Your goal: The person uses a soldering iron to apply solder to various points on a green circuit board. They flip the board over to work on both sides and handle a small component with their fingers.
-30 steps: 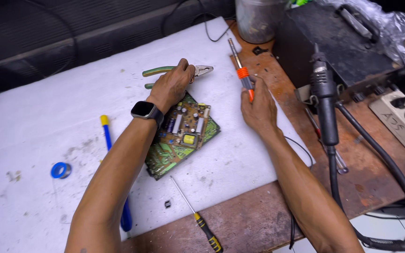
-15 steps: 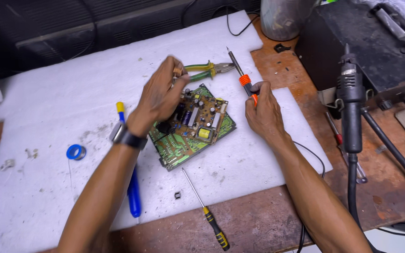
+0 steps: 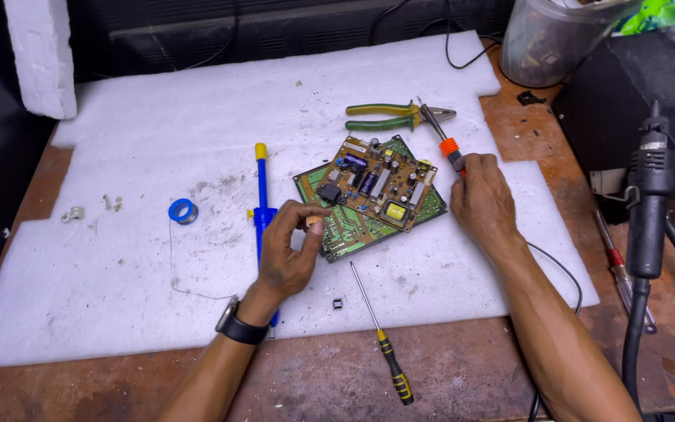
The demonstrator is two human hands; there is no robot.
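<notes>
Two stacked circuit boards (image 3: 373, 195), a brown one on a green one, lie on the white foam mat (image 3: 158, 141). My right hand (image 3: 482, 199) grips a soldering iron (image 3: 445, 141) with an orange collar, its tip pointing away past the boards' far right corner. My left hand (image 3: 291, 246) hovers at the boards' near left edge, thumb and fingers pinched on a small brownish part (image 3: 314, 223). A blue desoldering pump (image 3: 262, 203) lies just left of that hand.
Green-handled pliers (image 3: 388, 117) lie beyond the boards. A yellow-black screwdriver (image 3: 380, 336) lies at the mat's front edge. A blue solder spool (image 3: 183, 210) sits left. A hot-air tool (image 3: 648, 211), a plastic jar (image 3: 548, 39) and a black box (image 3: 626, 86) stand right.
My left hand has drawn back from the far side of the boards to their near left edge, now pinching a small part. The right hand stays on the soldering iron.
</notes>
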